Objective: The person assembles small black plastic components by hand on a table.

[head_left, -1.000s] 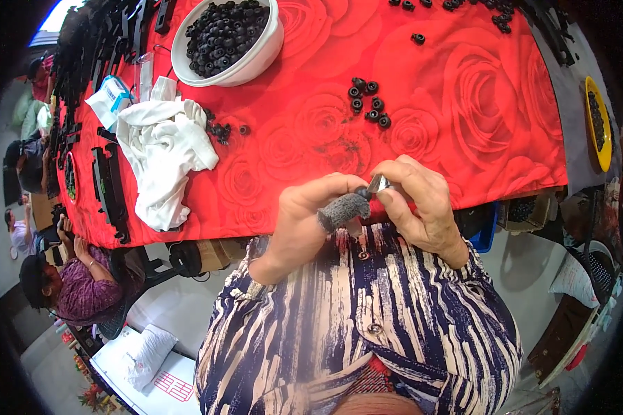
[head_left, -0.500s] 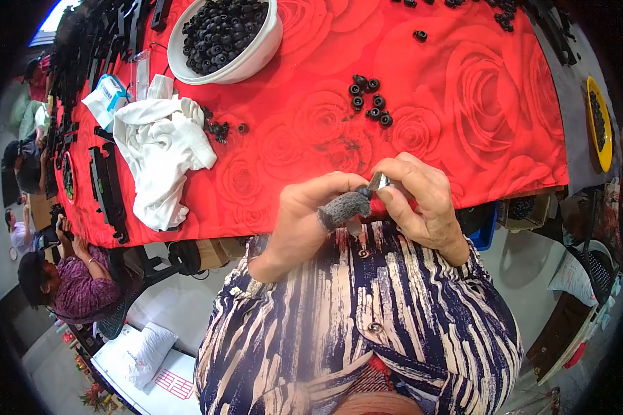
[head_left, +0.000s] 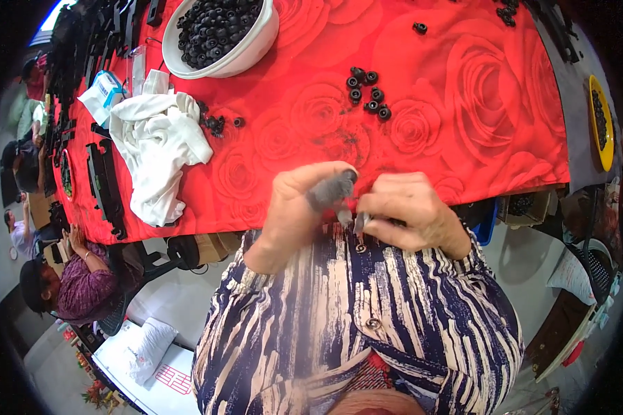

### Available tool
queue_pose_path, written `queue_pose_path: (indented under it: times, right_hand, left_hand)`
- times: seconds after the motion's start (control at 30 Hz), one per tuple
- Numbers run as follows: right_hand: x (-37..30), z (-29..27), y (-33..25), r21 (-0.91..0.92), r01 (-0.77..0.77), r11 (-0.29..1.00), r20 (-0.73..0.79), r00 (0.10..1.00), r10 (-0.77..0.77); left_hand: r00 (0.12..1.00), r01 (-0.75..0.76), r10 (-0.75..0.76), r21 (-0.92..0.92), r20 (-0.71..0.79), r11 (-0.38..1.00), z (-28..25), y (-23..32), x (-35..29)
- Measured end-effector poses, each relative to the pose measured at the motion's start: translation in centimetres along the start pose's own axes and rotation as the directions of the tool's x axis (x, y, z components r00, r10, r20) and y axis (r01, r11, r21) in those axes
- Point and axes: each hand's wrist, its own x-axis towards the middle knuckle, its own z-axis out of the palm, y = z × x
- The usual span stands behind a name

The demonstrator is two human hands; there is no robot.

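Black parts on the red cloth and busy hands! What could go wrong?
The thin silvery piece in the right hand is close to the left hand; if sharp, it might cause a nick. Loose black parts could roll off the red cloth if bumped. The white bowl is heaped full, so a knock might spill some.
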Motion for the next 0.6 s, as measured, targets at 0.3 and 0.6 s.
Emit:
queue_pose_path:
  times: [0.3, 0.6]
  right_hand:
    - [1.6, 0.5, 0.0, -0.252, 0.141, 0.957, -0.19, 0.963, -0.192]
    - [1.7, 1.5, -0.7, -0.334, 0.2, 0.921, -0.234, 0.929, -0.287]
  left_hand:
    - [0.919, 0.279, -0.235, -0.103, 0.316, 0.955, -1.0, -0.3, 0.5]
    - [0.905, 0.301, -0.205, -0.219, 0.373, 0.928, -1.3, -0.9, 0.5]
